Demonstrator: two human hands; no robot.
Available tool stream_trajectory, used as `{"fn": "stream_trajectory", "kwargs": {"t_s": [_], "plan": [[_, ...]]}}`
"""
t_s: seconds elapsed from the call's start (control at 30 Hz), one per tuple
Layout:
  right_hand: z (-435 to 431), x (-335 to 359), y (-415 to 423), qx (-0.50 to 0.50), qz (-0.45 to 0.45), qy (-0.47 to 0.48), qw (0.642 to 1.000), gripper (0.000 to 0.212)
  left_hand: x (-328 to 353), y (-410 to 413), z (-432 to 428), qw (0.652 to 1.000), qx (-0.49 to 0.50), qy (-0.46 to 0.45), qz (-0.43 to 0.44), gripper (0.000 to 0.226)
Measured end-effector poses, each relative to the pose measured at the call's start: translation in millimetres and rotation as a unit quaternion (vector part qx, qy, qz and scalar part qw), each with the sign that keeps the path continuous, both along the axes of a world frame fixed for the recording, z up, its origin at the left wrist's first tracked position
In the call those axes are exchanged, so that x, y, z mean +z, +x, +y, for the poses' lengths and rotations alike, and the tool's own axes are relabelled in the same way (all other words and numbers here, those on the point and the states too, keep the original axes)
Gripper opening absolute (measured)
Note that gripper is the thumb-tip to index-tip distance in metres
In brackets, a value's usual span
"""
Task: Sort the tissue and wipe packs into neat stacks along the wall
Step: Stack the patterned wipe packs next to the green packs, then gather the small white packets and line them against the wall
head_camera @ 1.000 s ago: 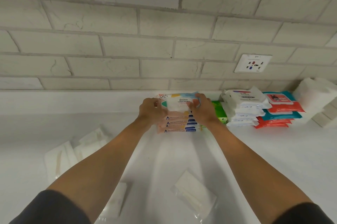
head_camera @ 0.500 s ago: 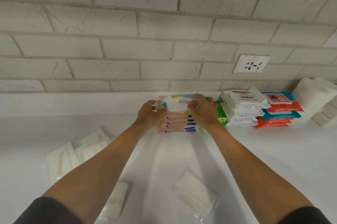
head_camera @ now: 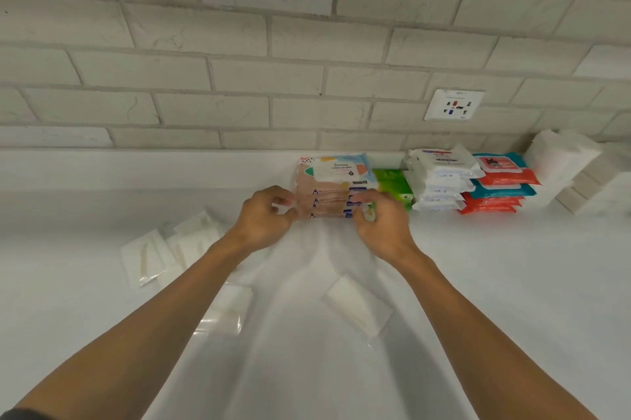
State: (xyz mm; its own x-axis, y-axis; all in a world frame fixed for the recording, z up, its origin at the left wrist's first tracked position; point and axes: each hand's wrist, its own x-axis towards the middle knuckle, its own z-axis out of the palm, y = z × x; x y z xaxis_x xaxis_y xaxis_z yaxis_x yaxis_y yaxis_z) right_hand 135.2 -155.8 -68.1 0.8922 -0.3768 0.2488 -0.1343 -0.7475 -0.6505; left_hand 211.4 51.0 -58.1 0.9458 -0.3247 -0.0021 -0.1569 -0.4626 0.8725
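Observation:
Against the brick wall stands a stack of peach wipe packs [head_camera: 327,198] with a white, blue and orange pack [head_camera: 336,170] on top. My left hand [head_camera: 268,223] pinches the stack's front left edge, and my right hand [head_camera: 380,219] grips its front right corner. To the right of it sit green packs [head_camera: 392,183], a white wipe stack [head_camera: 440,180] and a red and teal stack [head_camera: 498,189]. Loose white tissue packs [head_camera: 358,307] lie on the counter between my arms.
More loose clear-wrapped white packs lie at the left [head_camera: 146,259] and under my left forearm [head_camera: 228,312]. Tall white tissue piles [head_camera: 563,165] fill the far right corner. A wall socket [head_camera: 454,105] sits above the stacks. The white counter [head_camera: 512,283] runs right.
Both hands have slid from the top pack down and towards me, to the front lower edges of the peach stack. The stack stays in place.

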Motion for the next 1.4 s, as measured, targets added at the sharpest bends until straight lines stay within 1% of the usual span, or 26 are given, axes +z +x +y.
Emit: {"fn": "stream_trajectory", "kwargs": {"t_s": [0.07, 0.1, 0.2, 0.27, 0.33, 0.47, 0.53, 0.6, 0.67, 0.7, 0.77, 0.83, 0.9, 0.97, 1.07, 1.13, 1.23, 1.3, 1.4], "plan": [[6, -7, -22, 0.019, 0.050, 0.009, 0.999, 0.021, 0, -13, 14, 1.000, -0.021, 0.003, -0.011, 0.017], [10, -13, -33, 0.020, 0.090, 0.006, 0.996, 0.020, -1, -18, 23, 0.999, -0.031, 0.004, -0.016, 0.015], [20, -34, -62, 0.024, 0.194, -0.006, 0.981, 0.019, -7, -32, 50, 0.998, -0.056, 0.016, -0.027, 0.015], [27, -47, -75, 0.022, 0.238, -0.013, 0.971, 0.025, -12, -37, 68, 0.996, -0.065, 0.045, -0.029, 0.016], [35, -53, -84, 0.017, 0.266, -0.035, 0.963, 0.035, -18, -40, 85, 0.994, -0.071, 0.084, -0.025, 0.016], [46, -55, -91, 0.007, 0.281, -0.077, 0.957, 0.051, -29, -42, 113, 0.978, -0.108, 0.179, -0.026, 0.020], [50, -53, -92, 0.003, 0.290, -0.080, 0.954, 0.055, -33, -44, 123, 0.961, -0.131, 0.243, -0.029, 0.032], [53, -51, -93, -0.007, 0.291, -0.055, 0.955, 0.060, -36, -48, 129, 0.938, -0.150, 0.311, -0.035, 0.046], [55, -49, -94, -0.016, 0.287, -0.017, 0.958, 0.069, -42, -50, 134, 0.916, -0.162, 0.365, -0.041, 0.056], [56, -48, -94, -0.019, 0.280, 0.001, 0.960, 0.075, -45, -51, 136, 0.908, -0.165, 0.382, -0.043, 0.058], [58, -47, -95, -0.021, 0.250, 0.035, 0.967, 0.081, -51, -51, 139, 0.908, -0.160, 0.384, -0.046, 0.058], [61, -44, -96, -0.023, 0.213, 0.068, 0.974, 0.075, -54, -50, 142, 0.919, -0.147, 0.363, -0.050, 0.049], [64, -44, -97, -0.025, 0.185, 0.099, 0.977, 0.066, -57, -50, 146, 0.930, -0.139, 0.340, -0.032, 0.045], [69, -45, -96, -0.032, 0.165, 0.137, 0.976, 0.061, -58, -49, 149, 0.935, -0.134, 0.329, -0.008, 0.053], [75, -45, -93, -0.034, 0.149, 0.195, 0.969, 0.049, -58, -48, 152, 0.925, -0.139, 0.354, -0.014, 0.057], [79, -44, -91, -0.024, 0.142, 0.232, 0.962, 0.036, -57, -48, 152, 0.911, -0.140, 0.386, -0.022, 0.053], [86, -43, -85, -0.011, 0.124, 0.293, 0.948, 0.024, -53, -51, 152, 0.898, -0.143, 0.417, 0.001, 0.049], [91, -43, -81, -0.007, 0.116, 0.330, 0.937, 0.020, -53, -52, 153, 0.898, -0.154, 0.411, 0.023, 0.047], [95, -40, -74, -0.004, 0.116, 0.385, 0.916, 0.020, -50, -49, 158, 0.914, -0.164, 0.368, 0.054, 0.042]]}}
